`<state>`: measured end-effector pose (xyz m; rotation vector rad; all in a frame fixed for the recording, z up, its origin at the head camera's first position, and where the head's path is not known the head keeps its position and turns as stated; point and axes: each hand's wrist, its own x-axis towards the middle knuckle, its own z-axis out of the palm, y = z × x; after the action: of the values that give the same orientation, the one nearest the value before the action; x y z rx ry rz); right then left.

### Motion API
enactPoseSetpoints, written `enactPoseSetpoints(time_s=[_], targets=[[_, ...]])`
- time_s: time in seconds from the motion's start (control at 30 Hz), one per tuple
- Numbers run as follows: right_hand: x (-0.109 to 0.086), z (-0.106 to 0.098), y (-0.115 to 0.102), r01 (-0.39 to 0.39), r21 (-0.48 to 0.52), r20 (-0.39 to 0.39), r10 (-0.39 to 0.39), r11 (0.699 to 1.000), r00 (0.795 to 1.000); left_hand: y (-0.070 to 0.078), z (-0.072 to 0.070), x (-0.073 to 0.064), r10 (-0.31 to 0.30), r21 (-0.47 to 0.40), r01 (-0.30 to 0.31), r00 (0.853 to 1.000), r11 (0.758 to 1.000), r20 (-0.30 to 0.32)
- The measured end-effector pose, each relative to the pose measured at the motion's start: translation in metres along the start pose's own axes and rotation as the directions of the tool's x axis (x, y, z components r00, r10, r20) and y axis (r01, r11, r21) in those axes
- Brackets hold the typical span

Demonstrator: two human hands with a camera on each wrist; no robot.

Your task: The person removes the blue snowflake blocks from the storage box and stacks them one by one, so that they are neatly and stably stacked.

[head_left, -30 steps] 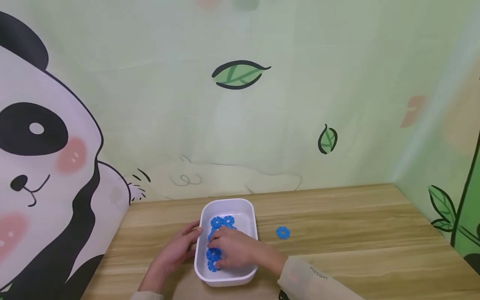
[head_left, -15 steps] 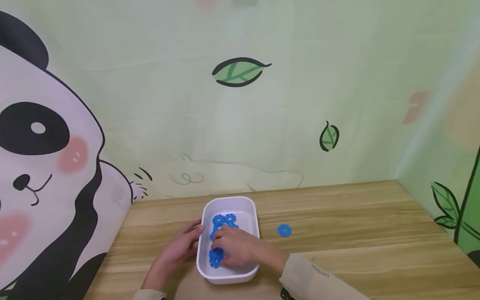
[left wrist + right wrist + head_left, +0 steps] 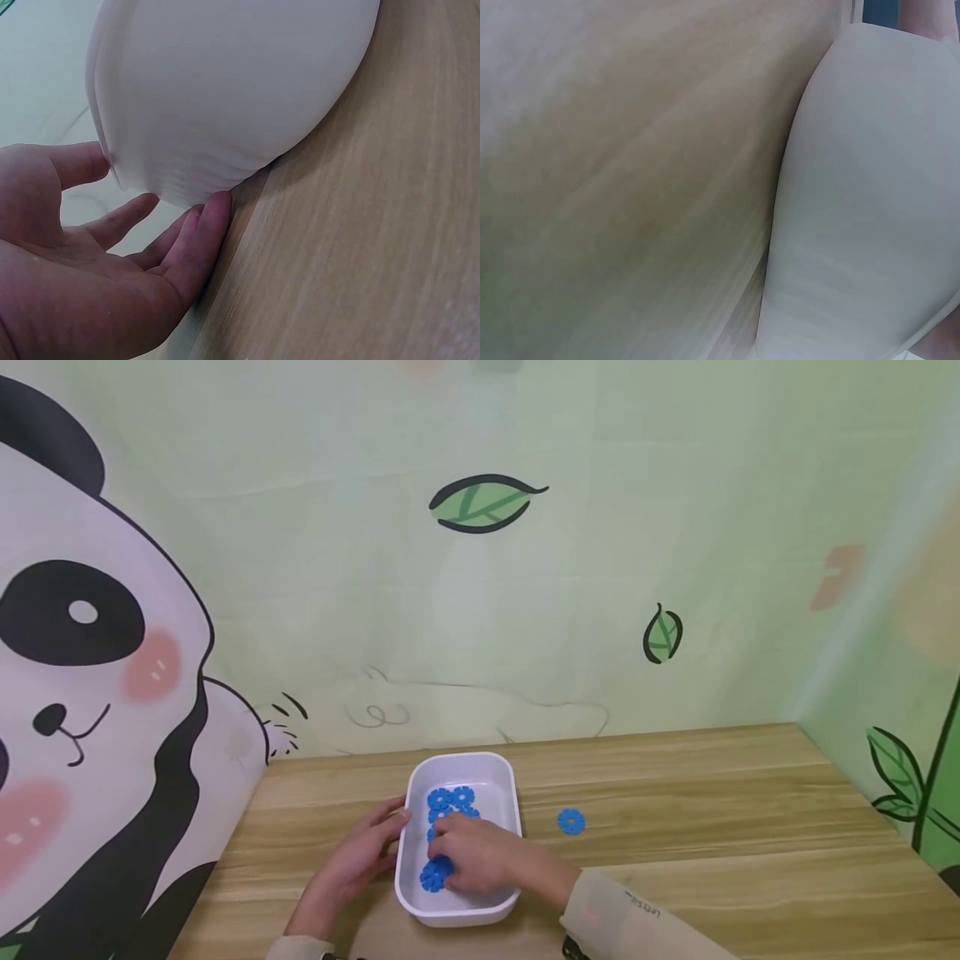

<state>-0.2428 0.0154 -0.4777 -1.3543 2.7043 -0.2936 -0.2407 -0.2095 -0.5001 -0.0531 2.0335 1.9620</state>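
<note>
A white plastic bin (image 3: 456,914) stands on the table and holds several blue snowflake discs (image 3: 462,796) with notched edges. On its left side my left hand (image 3: 363,852) touches the outer wall with relaxed fingers. In the left wrist view the fingertips (image 3: 219,201) meet the bin wall (image 3: 225,82), one digit right at the rim. My right hand (image 3: 476,856) reaches inside, fingers bent round a cluster of discs at the front left, the thumb beside them. Its fingertips are partly hidden. The right wrist view shows mostly the bin's outer wall (image 3: 862,202).
One loose blue disc (image 3: 572,822) lies flat on the wooden table (image 3: 712,802), right of the bin. Behind the table rises a pale green wall (image 3: 337,568) with painted leaves; a large panda picture (image 3: 161,602) stands at the left.
The front discs in the bin have shifted slightly back and closer together beside my right hand. My left hand keeps its place on the bin; the whole view has drifted a little.
</note>
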Motion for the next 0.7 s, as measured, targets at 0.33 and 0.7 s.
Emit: enactPoseSetpoints(time_s=[0.33,0.7], targets=[[0.0009,-0.0004,0.0003,-0.021,0.028,-0.015,0.022,0.999,1.000,0.0002,-0.0014,0.0014,-0.019,0.001,0.019,0.999,1.000,-0.026],[0.0025,-0.0014,0.0009,-0.038,0.092,-0.039,0.042,0.995,0.998,0.0015,-0.0034,0.0006,-0.020,0.014,0.020,1.000,1.000,-0.004]])
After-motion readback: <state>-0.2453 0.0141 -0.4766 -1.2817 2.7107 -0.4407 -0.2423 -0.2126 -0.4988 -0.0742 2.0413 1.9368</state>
